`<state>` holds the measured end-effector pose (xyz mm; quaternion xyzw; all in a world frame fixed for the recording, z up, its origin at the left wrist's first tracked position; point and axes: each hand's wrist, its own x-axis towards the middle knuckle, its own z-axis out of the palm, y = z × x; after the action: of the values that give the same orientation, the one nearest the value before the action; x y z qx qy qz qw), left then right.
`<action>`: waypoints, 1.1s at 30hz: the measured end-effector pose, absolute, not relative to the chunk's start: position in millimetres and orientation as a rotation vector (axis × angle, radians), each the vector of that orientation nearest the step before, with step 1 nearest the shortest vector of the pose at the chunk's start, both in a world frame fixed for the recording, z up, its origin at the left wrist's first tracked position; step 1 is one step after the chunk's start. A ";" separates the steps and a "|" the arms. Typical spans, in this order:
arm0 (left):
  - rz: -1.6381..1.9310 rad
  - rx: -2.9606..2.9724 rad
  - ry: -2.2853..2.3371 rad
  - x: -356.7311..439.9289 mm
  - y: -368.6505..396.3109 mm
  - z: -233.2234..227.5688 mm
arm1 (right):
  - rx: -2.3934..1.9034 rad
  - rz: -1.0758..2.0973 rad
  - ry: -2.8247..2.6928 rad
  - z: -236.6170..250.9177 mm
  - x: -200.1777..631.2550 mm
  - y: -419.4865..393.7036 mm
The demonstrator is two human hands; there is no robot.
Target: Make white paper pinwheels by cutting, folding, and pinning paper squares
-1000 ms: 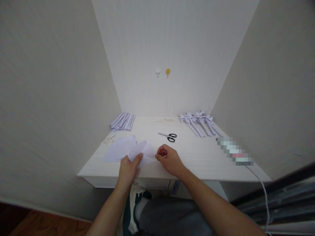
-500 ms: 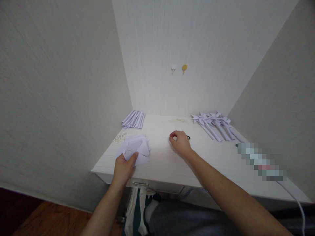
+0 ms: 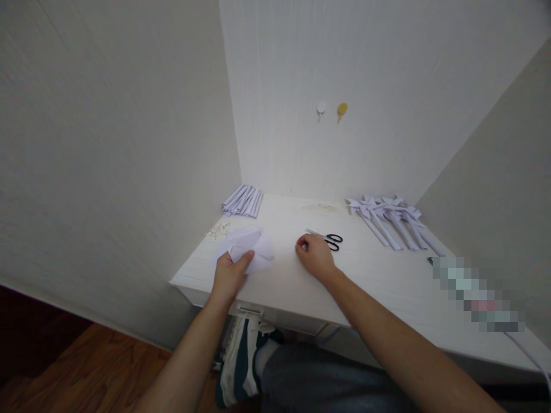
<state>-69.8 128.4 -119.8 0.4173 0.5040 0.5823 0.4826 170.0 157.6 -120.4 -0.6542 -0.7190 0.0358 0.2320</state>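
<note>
Plainly, the white bench (image 3: 387, 281) fills the alcove and serves as the landmark for all else. The person's grey trouser legs and a teal-and-white shoe (image 3: 241, 367) show below the bench's front edge, over a dark wooden floor.

At the bench's far right corner lies a fan of lilac paper pinwheels on sticks (image 3: 391, 221). At its far left corner sits a bundle of folded lilac paper strips (image 3: 243, 201). Near the bench's front left lies the pile of pale lilac paper sheets (image 3: 247, 248).

The left hand (image 3: 230, 274) rests at the bench's front edge and grips the near side of that pile, thumb on top and fingers curled beneath the paper. The right hand (image 3: 315, 257) lies on the bench near its middle, knuckles up and fingers curled in; whether it pinches anything I cannot tell.

Just beyond the right hand, toward the bench's back, lie the black-handled scissors (image 3: 329, 240), their blades partly hidden by the fingers. On the wall above the bench hang a white hook (image 3: 321, 109) and a yellow hook (image 3: 341, 109). Small white pins (image 3: 218, 230) lie scattered by the bench's left edge, just beyond the sheets.
</note>
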 end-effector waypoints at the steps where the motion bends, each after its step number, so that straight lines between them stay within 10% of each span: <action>1: 1.450 0.986 1.215 -71.1 127.5 -119.9 | -1.792 0.093 -1.987 -120.0 167.0 160.4; 22: 1.355 1.097 1.192 -69.7 112.3 -93.7 | -2.021 0.043 -1.556 -118.2 228.9 163.0; 33: 1.095 1.446 1.043 -41.3 63.5 -22.1 | -1.646 0.611 -1.366 -44.0 210.1 84.9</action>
<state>-41.3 63.5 -22.1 0.5981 0.4313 0.4529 0.5011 210.1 84.9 -44.0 -0.6633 -0.5508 0.2462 0.4427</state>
